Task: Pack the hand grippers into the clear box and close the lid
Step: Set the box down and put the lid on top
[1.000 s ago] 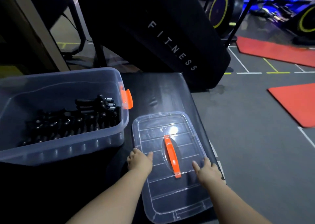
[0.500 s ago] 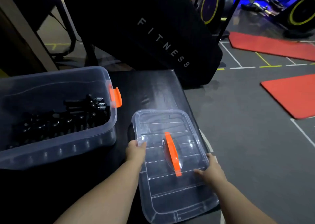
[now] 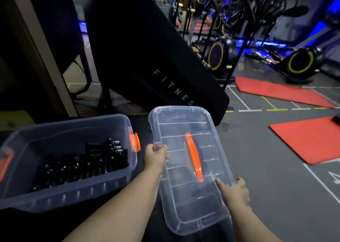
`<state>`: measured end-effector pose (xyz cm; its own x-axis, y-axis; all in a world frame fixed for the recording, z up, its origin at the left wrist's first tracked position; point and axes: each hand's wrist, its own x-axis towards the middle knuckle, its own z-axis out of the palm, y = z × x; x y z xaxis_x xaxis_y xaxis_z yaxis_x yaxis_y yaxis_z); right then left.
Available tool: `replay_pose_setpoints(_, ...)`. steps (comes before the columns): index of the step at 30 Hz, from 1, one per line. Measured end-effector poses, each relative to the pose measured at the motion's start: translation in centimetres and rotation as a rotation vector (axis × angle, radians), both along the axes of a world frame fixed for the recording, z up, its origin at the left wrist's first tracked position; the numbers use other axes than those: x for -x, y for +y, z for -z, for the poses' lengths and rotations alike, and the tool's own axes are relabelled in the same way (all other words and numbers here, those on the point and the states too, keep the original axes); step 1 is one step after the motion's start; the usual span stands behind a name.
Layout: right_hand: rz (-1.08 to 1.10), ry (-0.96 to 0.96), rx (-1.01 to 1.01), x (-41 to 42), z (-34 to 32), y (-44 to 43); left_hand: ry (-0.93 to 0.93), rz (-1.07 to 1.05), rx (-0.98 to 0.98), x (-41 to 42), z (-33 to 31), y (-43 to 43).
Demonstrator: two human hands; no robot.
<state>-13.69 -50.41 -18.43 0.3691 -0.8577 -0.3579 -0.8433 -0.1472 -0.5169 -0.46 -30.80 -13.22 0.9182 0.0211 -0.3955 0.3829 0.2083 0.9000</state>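
Now the lid (image 3: 185,160) is lifted off the black bench, no longer lying flat. Left hand (image 3: 156,158) and right hand (image 3: 234,191) grasp its long edges, to balance it. Hand grippers (image 3: 82,162) lie inside the clear box (image 3: 73,192), beside it.

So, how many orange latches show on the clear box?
2. The right-end latch sits beside the left hand; the left-end latch is at the picture's left edge. Others may be hidden behind the clear box's walls.
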Motion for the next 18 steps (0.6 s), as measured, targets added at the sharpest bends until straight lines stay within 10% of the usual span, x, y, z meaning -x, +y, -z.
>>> replay_pose_setpoints(18, 0.009, -0.415, -0.253, -9.6, -6.2, 18.0, 0.014, -0.618, 0.302, -2.6, -5.6, 15.6)
